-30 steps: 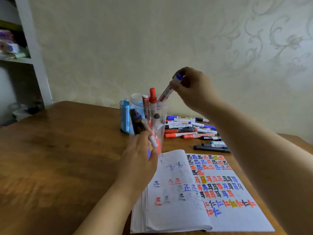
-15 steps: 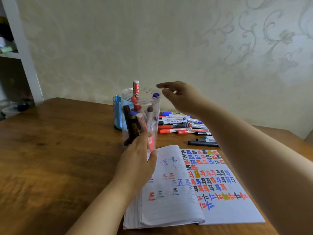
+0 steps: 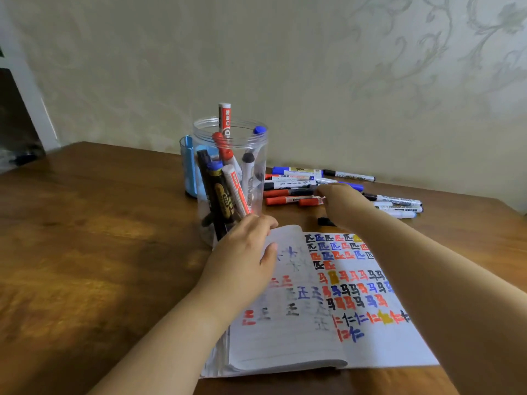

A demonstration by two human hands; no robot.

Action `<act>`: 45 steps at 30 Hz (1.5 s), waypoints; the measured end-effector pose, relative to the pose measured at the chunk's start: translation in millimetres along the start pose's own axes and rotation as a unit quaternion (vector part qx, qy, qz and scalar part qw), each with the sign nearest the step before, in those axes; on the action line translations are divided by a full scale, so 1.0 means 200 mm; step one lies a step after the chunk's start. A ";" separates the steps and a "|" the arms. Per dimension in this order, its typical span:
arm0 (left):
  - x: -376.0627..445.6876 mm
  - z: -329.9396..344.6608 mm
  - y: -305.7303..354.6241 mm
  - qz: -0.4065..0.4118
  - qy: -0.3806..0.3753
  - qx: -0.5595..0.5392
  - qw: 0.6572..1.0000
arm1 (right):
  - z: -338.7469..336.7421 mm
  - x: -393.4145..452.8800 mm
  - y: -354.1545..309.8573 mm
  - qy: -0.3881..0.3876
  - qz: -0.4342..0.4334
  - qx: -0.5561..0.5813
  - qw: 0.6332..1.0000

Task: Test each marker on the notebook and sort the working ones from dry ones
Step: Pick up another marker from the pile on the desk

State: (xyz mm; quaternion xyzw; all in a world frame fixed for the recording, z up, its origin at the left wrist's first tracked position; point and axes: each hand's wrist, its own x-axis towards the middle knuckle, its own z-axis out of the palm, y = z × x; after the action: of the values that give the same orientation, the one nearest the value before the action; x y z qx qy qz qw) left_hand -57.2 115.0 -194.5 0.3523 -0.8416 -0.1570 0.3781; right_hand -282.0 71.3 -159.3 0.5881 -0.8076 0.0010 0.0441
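A clear plastic jar (image 3: 259, 169) stands on the table and holds several markers; a red one (image 3: 224, 118) pokes above the rim. My left hand (image 3: 242, 258) curls against the jar's lower front, thumb on the open notebook (image 3: 308, 343), whose pages carry red, blue, black and yellow test marks. Behind the notebook lies a pile of loose markers (image 3: 291, 183). My right hand (image 3: 342, 203) reaches down onto that pile, fingertips at a red marker (image 3: 285, 199). I see nothing lifted in it.
A blue cup (image 3: 188, 166) stands just behind the jar. A short black marker (image 3: 325, 221) lies partly hidden under my right wrist. The wooden table (image 3: 85, 238) meets a patterned wall at the back; a white shelf frame (image 3: 31, 95) stands at the far left.
My right hand dropped a blue-capped marker into the jar, then swung down and right onto the loose pile. My left hand stayed at the jar.
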 end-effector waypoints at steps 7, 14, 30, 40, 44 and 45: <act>0.01 0.00 0.00 0.046 0.029 0.080 0.995 | 0.01 0.11 -0.03 -0.047 -0.049 -0.115 0.991; 0.01 -0.01 0.02 0.040 0.020 0.064 0.997 | 0.03 0.08 0.02 0.049 -0.102 -0.154 0.982; -0.06 -0.01 0.13 0.089 -0.031 -0.020 0.995 | -0.08 -0.85 0.05 0.068 0.044 0.785 0.614; -0.10 0.01 0.18 0.088 -0.070 -0.051 0.992 | -0.02 -0.88 -0.02 0.065 -0.024 0.822 0.565; -0.09 0.01 0.17 0.099 -0.023 -0.037 0.994 | -0.07 -0.89 0.01 0.152 -0.033 0.669 0.727; -0.09 0.01 0.17 0.098 -0.018 -0.037 0.994 | -0.07 -0.89 0.02 0.167 -0.040 0.601 0.780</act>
State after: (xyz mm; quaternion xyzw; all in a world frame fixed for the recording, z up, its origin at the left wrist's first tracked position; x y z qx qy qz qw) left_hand -66.4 151.3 -186.7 0.2513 -0.8722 -0.1567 0.3892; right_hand -230.6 243.3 -158.3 0.5178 -0.5984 0.5831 -0.1839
